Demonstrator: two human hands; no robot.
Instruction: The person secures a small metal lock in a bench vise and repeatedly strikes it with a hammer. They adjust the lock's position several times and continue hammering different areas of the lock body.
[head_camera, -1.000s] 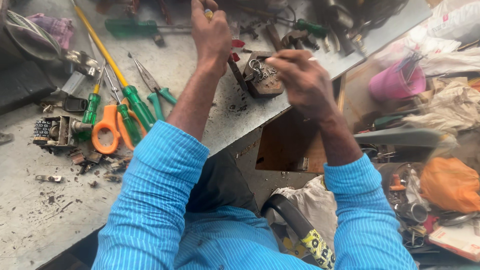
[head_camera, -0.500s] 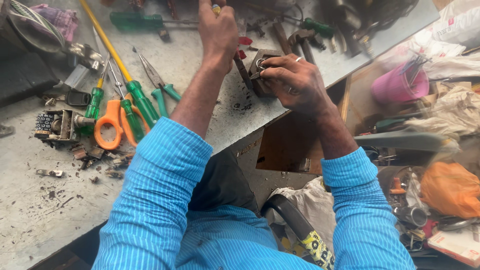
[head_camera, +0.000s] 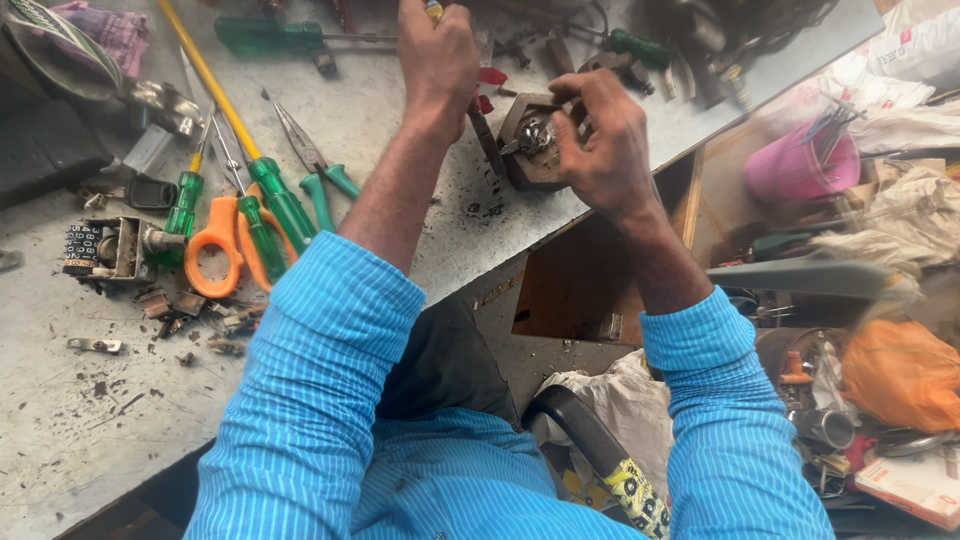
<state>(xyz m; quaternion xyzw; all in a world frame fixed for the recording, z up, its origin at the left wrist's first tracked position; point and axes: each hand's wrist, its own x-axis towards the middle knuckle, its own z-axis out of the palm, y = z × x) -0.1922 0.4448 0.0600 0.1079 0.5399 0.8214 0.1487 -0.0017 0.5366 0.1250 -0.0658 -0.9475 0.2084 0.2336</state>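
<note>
Tool (head_camera: 482, 125) in left hand (head_camera: 438, 50), long axis vertical, tip twd part (head_camera: 530, 150).

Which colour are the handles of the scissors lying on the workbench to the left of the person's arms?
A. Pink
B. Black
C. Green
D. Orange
D: the scissors have orange loop handles and lie among the green-handled screwdrivers on the grey workbench.

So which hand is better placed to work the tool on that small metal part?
Probably the left hand: it grips the tool's handle above the small metal part, while the right hand holds that part steady.
</note>
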